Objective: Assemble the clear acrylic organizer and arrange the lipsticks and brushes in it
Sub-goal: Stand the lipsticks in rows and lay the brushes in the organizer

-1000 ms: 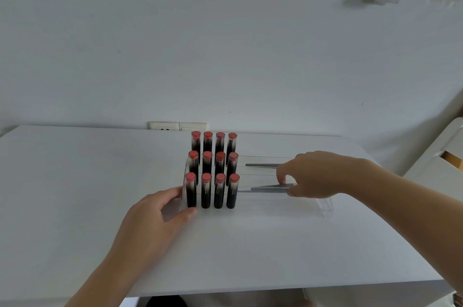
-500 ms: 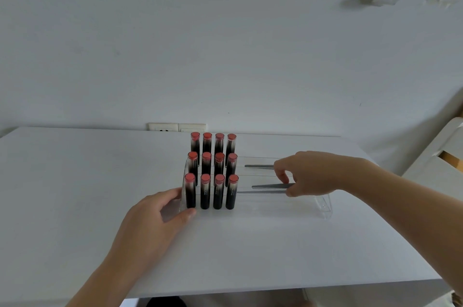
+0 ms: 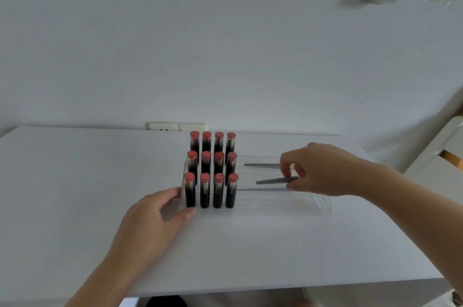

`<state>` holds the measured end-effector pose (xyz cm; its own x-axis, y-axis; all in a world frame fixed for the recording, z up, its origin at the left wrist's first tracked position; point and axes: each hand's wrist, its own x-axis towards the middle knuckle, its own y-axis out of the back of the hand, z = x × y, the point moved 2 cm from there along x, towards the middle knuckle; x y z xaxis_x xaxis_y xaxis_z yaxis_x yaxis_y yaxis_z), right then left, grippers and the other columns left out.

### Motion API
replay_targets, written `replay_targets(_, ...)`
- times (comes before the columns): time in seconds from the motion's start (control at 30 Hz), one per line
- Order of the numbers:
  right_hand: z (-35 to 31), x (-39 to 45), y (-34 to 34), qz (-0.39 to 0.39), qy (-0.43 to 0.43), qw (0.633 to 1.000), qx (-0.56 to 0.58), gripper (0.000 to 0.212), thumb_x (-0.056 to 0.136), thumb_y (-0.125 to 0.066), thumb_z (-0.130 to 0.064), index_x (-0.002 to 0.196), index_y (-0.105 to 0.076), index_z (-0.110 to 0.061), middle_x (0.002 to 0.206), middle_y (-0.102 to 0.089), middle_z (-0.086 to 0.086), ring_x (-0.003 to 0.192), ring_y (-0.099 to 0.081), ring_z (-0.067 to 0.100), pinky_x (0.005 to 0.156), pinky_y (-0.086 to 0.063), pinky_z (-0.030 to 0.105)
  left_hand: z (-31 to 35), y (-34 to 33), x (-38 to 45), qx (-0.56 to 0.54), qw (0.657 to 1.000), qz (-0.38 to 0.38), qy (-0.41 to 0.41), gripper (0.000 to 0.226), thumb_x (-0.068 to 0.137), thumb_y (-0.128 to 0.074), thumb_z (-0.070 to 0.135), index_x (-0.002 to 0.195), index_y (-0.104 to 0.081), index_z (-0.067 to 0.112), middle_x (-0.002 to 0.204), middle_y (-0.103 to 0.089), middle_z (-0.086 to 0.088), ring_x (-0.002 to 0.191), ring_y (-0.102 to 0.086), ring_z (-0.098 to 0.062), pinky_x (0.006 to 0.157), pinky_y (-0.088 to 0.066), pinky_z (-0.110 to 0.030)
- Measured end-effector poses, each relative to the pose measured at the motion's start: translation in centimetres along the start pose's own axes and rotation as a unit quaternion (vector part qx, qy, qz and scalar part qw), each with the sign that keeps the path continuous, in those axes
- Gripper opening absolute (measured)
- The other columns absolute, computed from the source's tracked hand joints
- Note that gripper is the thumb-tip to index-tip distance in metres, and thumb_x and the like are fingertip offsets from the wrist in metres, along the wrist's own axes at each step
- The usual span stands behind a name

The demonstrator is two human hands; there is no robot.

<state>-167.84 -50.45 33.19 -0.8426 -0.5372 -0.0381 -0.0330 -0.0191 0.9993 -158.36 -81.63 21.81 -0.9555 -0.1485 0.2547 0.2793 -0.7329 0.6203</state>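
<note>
Meanwhile, on a white table point(image 3: 75, 181), a person's left hand point(image 3: 155, 216) cups the near left corner of a clear acrylic organizer point(image 3: 323, 204), fingers relaxed against its side. Twelve red-capped lipsticks point(image 3: 211, 169) stand upright in three stepped rows at its left end. The right hand point(image 3: 318, 169) pinches a gray brush point(image 3: 275, 180) above the middle tier, while another brush point(image 3: 261, 164) lies on the tier behind.

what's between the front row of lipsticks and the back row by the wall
In the head view, a middle row of four lipsticks stands between the front row and back row, on the organizer.
</note>
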Motion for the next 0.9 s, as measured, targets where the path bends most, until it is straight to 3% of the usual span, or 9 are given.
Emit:
replay_targets(0.17, -0.7, -1.1, -1.4, -0.027, 0.013, 0.998, -0.047, 0.013, 0.087, -0.063, -0.052, 0.094, -0.057, -0.043, 0.078, -0.052, -0.017, 0.083, -0.056, 0.008, 0.061, -0.034, 0.024, 0.1, 0.0, 0.0, -0.005, 1.000, -0.002, 0.002, 0.034, 0.080, -0.078, 0.047, 0.099, -0.057, 0.066, 0.099, -0.056, 0.045, 0.099, -0.049, 0.022, 0.083, -0.040, -0.019)
replay_targets(0.27, -0.6, -1.2, -2.5, -0.036, 0.002, 0.997, -0.073, 0.016, 0.092, -0.058, -0.050, 0.106, -0.062, -0.042, 0.079, -0.045, -0.017, 0.087, -0.056, 0.015, 0.069, -0.035, 0.028, 0.2, 0.0, 0.0, 0.000, 1.000, -0.002, -0.002, 0.035, 0.080, -0.078, 0.048, 0.101, -0.057, 0.066, 0.098, -0.055, 0.046, 0.096, -0.048, 0.025, 0.081, -0.038, -0.014)
replay_targets(0.4, -0.6, -1.3, -3.2, -0.052, 0.005, 0.997, -0.065, 0.019, 0.096, -0.054, -0.047, 0.112, -0.063, -0.041, 0.074, -0.042, -0.022, 0.088, -0.050, 0.011, 0.072, -0.034, 0.028, 0.3, 0.0, 0.0, 0.004, 1.000, -0.001, -0.004, 0.038, 0.080, -0.078, 0.048, 0.094, -0.053, 0.072, 0.095, -0.053, 0.048, 0.093, -0.046, 0.028, 0.078, -0.036, -0.008)
replay_targets(0.6, -0.4, -1.5, -3.2, -0.072, -0.003, 0.997, -0.035, 0.022, 0.098, -0.053, -0.047, 0.111, -0.068, -0.039, 0.076, -0.041, -0.028, 0.087, -0.045, 0.005, 0.077, -0.034, 0.026, 0.2, 0.1, 0.0, 0.009, 1.000, -0.002, -0.003, 0.036, 0.080, -0.077, 0.049, 0.097, -0.054, 0.071, 0.096, -0.055, 0.045, 0.095, -0.049, 0.024, 0.079, -0.038, -0.012)
replay_targets(0.8, 0.3, -2.5, -3.7, -0.078, -0.041, 0.996, -0.003, 0.025, 0.097, -0.048, -0.054, 0.104, -0.069, -0.042, 0.075, -0.049, -0.026, 0.074, -0.049, -0.001, 0.069, -0.036, 0.022, 0.4, 0.1, 0.0, 0.006, 1.000, 0.001, 0.001, 0.042, 0.079, -0.078, 0.051, 0.090, -0.050, 0.081, 0.093, -0.054, 0.047, 0.093, -0.048, 0.026, 0.077, -0.037, -0.008)
replay_targets(0.9, 1.3, -3.6, -3.6, 0.002, -0.069, 0.996, 0.055, 0.014, 0.094, -0.055, -0.053, 0.093, -0.069, -0.048, 0.065, -0.059, -0.019, 0.062, -0.054, -0.001, 0.060, -0.038, 0.018, 0.7, 0.1, 0.1, 0.009, 1.000, 0.005, 0.002, 0.053, 0.079, -0.078, 0.051, 0.087, -0.043, 0.089, 0.087, -0.052, 0.051, 0.090, -0.047, 0.030, 0.076, -0.036, -0.007)
